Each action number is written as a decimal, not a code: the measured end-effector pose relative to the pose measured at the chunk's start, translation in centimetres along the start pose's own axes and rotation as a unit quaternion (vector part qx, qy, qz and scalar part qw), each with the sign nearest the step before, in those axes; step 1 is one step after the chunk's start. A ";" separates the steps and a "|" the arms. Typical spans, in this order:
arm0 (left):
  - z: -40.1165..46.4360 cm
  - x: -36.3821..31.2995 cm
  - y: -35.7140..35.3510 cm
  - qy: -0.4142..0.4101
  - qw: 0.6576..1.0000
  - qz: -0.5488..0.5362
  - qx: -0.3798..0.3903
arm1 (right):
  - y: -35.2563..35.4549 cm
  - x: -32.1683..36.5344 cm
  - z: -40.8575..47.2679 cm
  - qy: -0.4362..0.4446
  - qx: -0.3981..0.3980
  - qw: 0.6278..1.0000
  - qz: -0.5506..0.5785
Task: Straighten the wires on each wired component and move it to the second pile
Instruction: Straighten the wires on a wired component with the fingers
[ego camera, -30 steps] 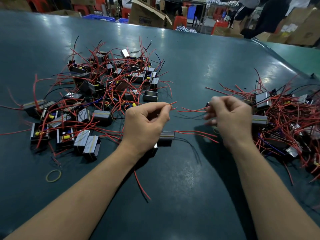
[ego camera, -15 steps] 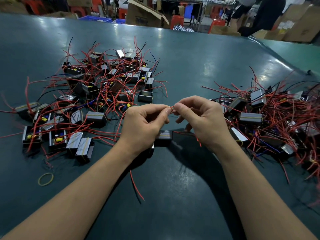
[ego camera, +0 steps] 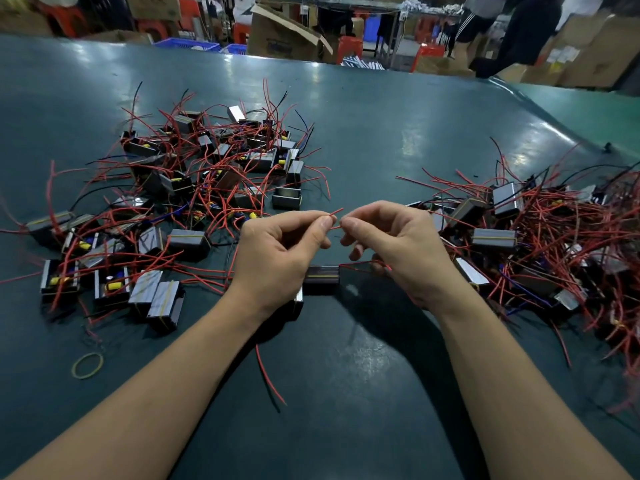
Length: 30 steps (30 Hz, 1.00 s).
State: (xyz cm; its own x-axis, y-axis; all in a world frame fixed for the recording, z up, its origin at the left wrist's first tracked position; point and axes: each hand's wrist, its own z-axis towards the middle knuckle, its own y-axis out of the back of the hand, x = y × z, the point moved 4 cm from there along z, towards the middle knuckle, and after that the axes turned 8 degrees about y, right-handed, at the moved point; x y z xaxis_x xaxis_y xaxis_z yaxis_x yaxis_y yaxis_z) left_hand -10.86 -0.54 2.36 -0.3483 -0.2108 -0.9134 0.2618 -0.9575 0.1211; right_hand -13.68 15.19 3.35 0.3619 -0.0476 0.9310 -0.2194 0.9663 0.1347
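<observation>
Left hand (ego camera: 277,252): a thin red wire (ego camera: 333,220) is pinched between thumb and forefinger, with the other fingers curled under.
Right hand (ego camera: 398,249): the same red wire is pinched at the fingertips, just beside the left hand's pinch; another red strand is seen running under its lower fingers.
Red wire: held off the counter between both hands, its free tip pointing toward 1 o'clock.
Component (ego camera: 320,274): a small dark block with a yellow stripe, lying on the counter directly below the hands, partly hidden by the left wrist.
Left pile (ego camera: 194,181): many blocks with tangled red and black wires, spread at 10 o'clock from the hands.
Right pile (ego camera: 526,233): a denser heap of blocks and red wires at 3 o'clock, touching nothing held.
Rubber band (ego camera: 87,365): a yellow loop lying flat at 8 o'clock, apart from the left pile.
Counter (ego camera: 363,393): dark green, glossy, carrying everything named.
</observation>
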 end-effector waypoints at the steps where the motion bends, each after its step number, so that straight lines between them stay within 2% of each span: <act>1: 0.0 0.0 0.0 0.003 1.000 -0.002 0.002 | 0.2 0.0 0.0 0.002 -0.010 1.000 -0.008; 6: 0.0 0.1 -0.1 0.006 1.000 0.006 0.009 | 0.3 0.0 -0.2 0.021 -0.048 0.997 -0.048; 12: 0.1 0.1 -0.2 0.028 0.999 -0.020 -0.001 | 0.2 0.0 -0.1 0.025 -0.013 0.998 -0.056; 18: 0.1 0.0 -0.2 0.046 0.998 -0.039 0.000 | 0.0 0.2 -0.2 0.032 -0.070 0.995 -0.071; 23: 0.2 0.1 -0.2 0.048 0.998 -0.030 0.012 | 0.0 0.2 -0.2 0.045 -0.080 0.993 -0.079; 26: 0.2 0.6 -0.2 0.066 0.997 -0.029 0.007 | -0.1 0.3 -0.4 0.080 -0.089 0.982 -0.148; 30: 0.3 0.9 -0.3 0.082 0.997 -0.012 0.002 | -0.5 1.3 -0.9 0.205 -0.099 0.925 -0.304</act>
State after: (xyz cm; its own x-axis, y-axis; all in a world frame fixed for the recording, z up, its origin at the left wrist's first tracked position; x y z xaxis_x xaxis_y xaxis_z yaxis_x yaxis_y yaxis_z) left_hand -11.52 -0.52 1.59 -0.2023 -0.1537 -0.9672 0.2512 -0.9627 0.1004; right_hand -12.30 14.87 4.23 0.6864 -0.5364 0.4910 0.2926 0.8218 0.4889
